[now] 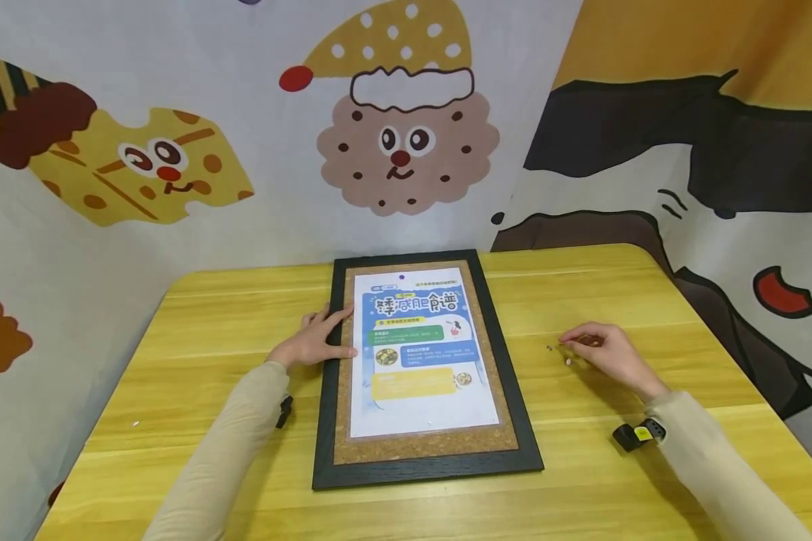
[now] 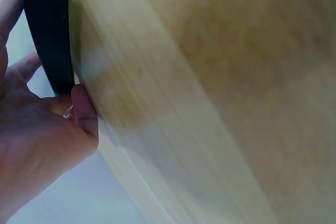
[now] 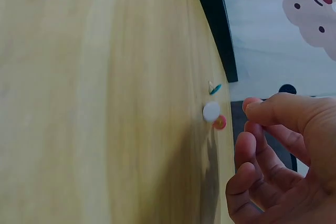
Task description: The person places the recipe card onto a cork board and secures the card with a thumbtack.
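Note:
A printed sheet [image 1: 416, 409] with coloured bands lies on a cork board [image 1: 372, 452] in a black frame [image 1: 433, 469]. A purple push pin [image 1: 401, 277] sits at the sheet's top middle. My left hand [image 1: 316, 338] rests over the frame's left side, thumb and a fingertip reaching the sheet's edge. Right of the board, my right hand [image 1: 609, 353] hovers with loosely bent fingers, thumb and forefinger tips close together beside several small pins. In the right wrist view these include a white pin [image 3: 211, 112], a pink pin [image 3: 220, 123] and a green pin [image 3: 216, 89]. Nothing shows between the fingertips.
The board lies on a yellow wood-grain table [image 1: 230, 300], against a cartoon-printed wall covering [image 1: 271, 218]. A small white scrap [image 1: 135, 423] is at the table's left. Black straps [image 1: 639, 434] with small devices are on both wrists.

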`<state>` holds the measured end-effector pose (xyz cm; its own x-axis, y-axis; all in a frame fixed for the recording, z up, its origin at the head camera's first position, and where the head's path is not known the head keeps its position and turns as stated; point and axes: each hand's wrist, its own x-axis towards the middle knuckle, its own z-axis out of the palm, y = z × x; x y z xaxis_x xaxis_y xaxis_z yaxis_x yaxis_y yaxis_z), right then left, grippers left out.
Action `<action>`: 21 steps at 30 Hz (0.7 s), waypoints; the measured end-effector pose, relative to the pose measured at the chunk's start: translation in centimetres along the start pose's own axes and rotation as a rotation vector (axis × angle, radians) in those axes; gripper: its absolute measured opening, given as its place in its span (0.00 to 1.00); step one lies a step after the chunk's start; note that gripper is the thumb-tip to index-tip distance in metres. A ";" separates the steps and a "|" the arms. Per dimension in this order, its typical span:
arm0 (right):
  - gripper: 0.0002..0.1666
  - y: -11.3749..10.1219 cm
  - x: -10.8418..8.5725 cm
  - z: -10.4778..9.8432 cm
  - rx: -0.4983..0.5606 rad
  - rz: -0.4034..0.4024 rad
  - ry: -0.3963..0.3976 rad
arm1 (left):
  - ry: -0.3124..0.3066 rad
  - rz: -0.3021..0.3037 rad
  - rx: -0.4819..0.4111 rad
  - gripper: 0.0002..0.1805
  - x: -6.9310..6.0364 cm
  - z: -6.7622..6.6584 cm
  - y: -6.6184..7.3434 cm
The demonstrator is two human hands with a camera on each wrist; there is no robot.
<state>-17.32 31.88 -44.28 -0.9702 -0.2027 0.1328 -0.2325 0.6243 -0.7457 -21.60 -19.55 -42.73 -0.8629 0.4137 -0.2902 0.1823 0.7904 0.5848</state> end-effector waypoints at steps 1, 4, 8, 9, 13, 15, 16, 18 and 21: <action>0.07 0.1 -0.2 -0.1 -0.005 -0.004 0.003 | 0.002 0.004 -0.001 0.51 0.0 0.0 0.0; 0.07 0.4 -0.6 -0.3 -0.026 -0.014 0.012 | 0.004 0.004 -0.003 0.51 0.1 0.0 0.0; 0.08 0.8 -1.0 -0.6 -0.035 -0.018 -0.005 | 0.002 -0.009 -0.003 0.51 0.1 0.1 -0.1; 0.08 0.9 -1.1 -0.6 -0.034 -0.013 -0.014 | 0.001 -0.012 -0.005 0.51 0.1 0.1 -0.1; 0.10 1.0 -1.4 -0.7 -0.045 0.007 -0.056 | 0.007 -0.009 -0.004 0.52 0.2 0.1 -0.3; 0.10 1.0 -1.6 -0.7 -0.049 0.011 -0.074 | 0.010 -0.009 -0.004 0.52 0.2 0.1 -0.3; 0.11 1.0 -1.6 -0.7 -0.057 0.004 -0.081 | 0.011 -0.009 -0.004 0.52 0.2 0.1 -0.3; 0.11 1.0 -1.7 -0.7 -0.066 -0.010 -0.089 | 0.010 -0.009 -0.004 0.52 0.1 0.1 -0.3; 0.12 1.0 -1.9 -0.8 -0.066 -0.027 -0.093 | 0.007 -0.006 -0.007 0.52 0.1 0.0 -0.2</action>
<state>-15.75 33.49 -44.75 -0.9537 -0.2875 0.0889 -0.2656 0.6653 -0.6977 -21.69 -19.67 -42.91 -0.8672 0.4060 -0.2884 0.1739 0.7896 0.5885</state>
